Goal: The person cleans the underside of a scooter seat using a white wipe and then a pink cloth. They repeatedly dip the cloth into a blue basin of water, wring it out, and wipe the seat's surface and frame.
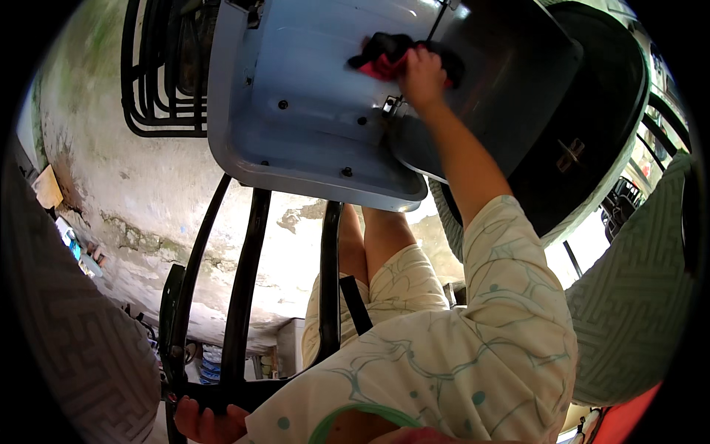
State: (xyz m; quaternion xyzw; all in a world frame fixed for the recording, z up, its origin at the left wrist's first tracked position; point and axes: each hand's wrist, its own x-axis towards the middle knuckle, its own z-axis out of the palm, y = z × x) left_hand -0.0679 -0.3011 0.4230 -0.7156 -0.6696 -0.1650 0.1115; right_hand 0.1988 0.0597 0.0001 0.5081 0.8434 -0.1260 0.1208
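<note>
My right hand (424, 77) grips a crumpled red and black cloth (385, 58) against the inside of a hinged, shallow blue-grey shell (310, 139). Bolts and a small metal hinge (391, 105) show on the shell. Its darker half (516, 83) stands at an angle to the right of the hinge. Low at the left, my left hand (211, 424) has its fingers curled beside the black tubular metal frame (244, 299); whether they close on the frame is unclear.
Black metal bars (161, 119) stand at the upper left before a stained wall (111, 183). Patterned fabric-covered shapes flank me at left (83, 322) and right (627, 299). A large black rounded panel (588, 127) with a metal fitting lies beyond the shell's dark half.
</note>
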